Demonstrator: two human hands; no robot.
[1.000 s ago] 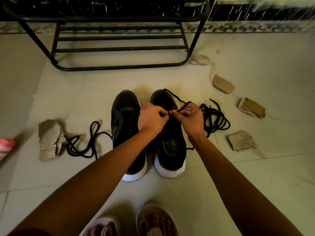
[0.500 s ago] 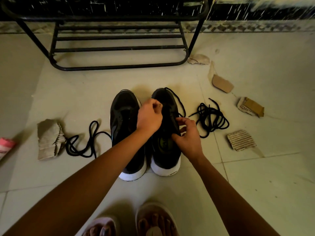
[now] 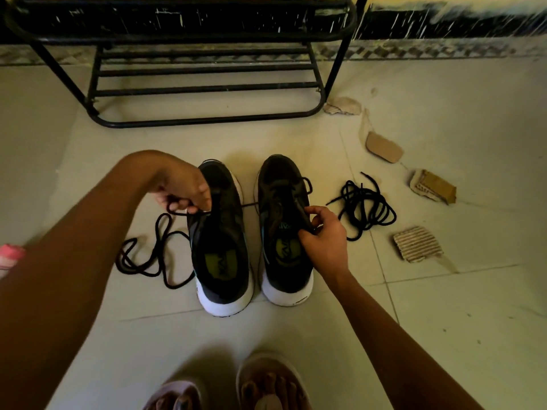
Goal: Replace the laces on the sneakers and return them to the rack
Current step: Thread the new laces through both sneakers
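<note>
Two black sneakers with white soles stand side by side on the tiled floor, the left sneaker (image 3: 220, 241) and the right sneaker (image 3: 284, 232). My left hand (image 3: 183, 187) hovers over the left sneaker's toe and grips a black lace (image 3: 248, 205) that runs taut across to the right sneaker's eyelets. My right hand (image 3: 324, 235) pinches the right sneaker's upper edge beside the tongue. A loose black lace (image 3: 148, 250) trails on the floor left of the shoes. Another coiled black lace (image 3: 365, 210) lies to the right.
A black metal shoe rack (image 3: 207, 84) stands against the wall ahead. Torn cardboard pieces (image 3: 417, 244) are scattered on the floor to the right. Something pink (image 3: 10, 255) shows at the left edge. My sandalled feet (image 3: 266, 386) are at the bottom.
My left hand has swung left off the right sneaker, pulling the lace out sideways. My right hand has dropped back to the right sneaker's collar. The camera view has shifted right.
</note>
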